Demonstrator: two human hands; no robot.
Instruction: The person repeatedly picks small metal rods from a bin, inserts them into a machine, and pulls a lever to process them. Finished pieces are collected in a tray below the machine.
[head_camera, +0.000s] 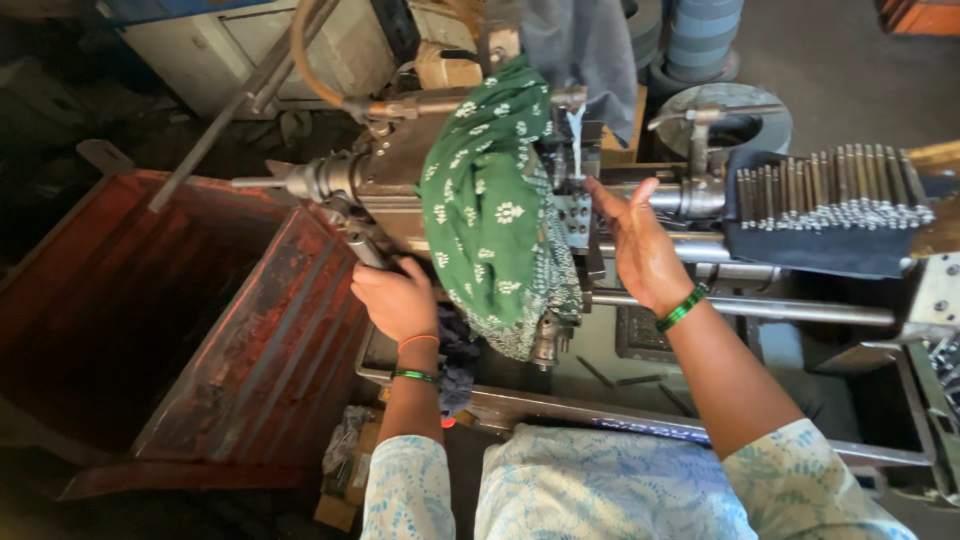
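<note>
Machine: small metal lathe-like machine (400, 185) stands in front of the person, grimy and oil-dark, with a thin spindle tip jutting out to the left.
Cloth: green cloth with a white flower print (490, 210) is draped over the middle of the machine and hangs down its near side.
Left hand: left hand (397, 298) is closed around a dark lever handle (362, 245) that slopes down from the machine's left end; a green bangle and an orange thread sit on the wrist.
Right hand: right hand (640, 245) is open, palm turned up and fingers spread, reaching in at the metal parts just right of the cloth; whether it touches them cannot be told. A green bangle circles this wrist.
Rods: row of thin metal rods (835, 188) lies side by side on a dark blue cloth (810, 255), to the right of the right hand.
Bin: large rusty red metal bin (215, 330) stands left of the machine, beside the left arm.
Hose: curved brown hose (305, 60) runs down into the machine's top.
</note>
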